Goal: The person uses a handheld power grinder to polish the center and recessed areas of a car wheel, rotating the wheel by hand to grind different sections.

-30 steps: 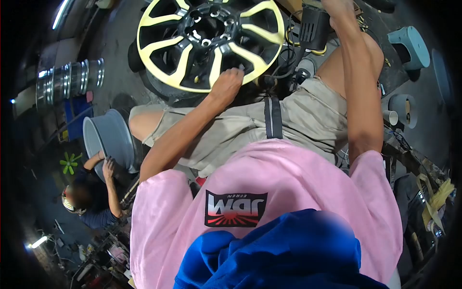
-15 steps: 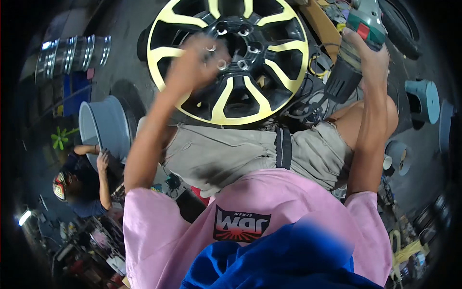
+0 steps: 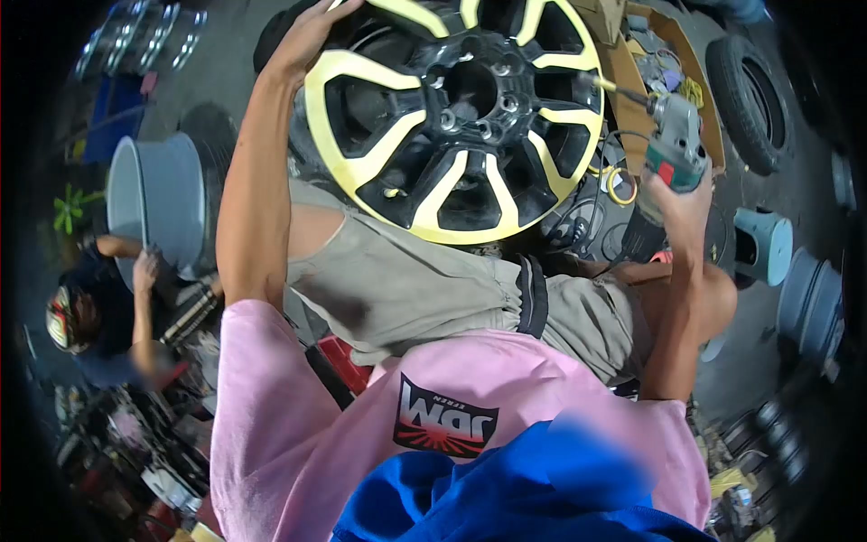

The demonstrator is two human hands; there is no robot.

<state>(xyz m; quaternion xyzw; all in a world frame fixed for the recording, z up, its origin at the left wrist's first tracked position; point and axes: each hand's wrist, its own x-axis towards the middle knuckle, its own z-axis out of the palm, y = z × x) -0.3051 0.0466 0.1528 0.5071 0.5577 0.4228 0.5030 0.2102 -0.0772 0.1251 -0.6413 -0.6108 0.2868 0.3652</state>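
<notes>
Dim surroundings | fisheye bend, black corners | wheel well lit | chrome rims glinting | blue cloth part-blurred

A hand could pass across the face of the spoked alloy wheel, rightward from the left hand over the hub, but the green-bodied power tool in the right hand, the cardboard box behind and cables nearer the knee crowd its right side.
</notes>
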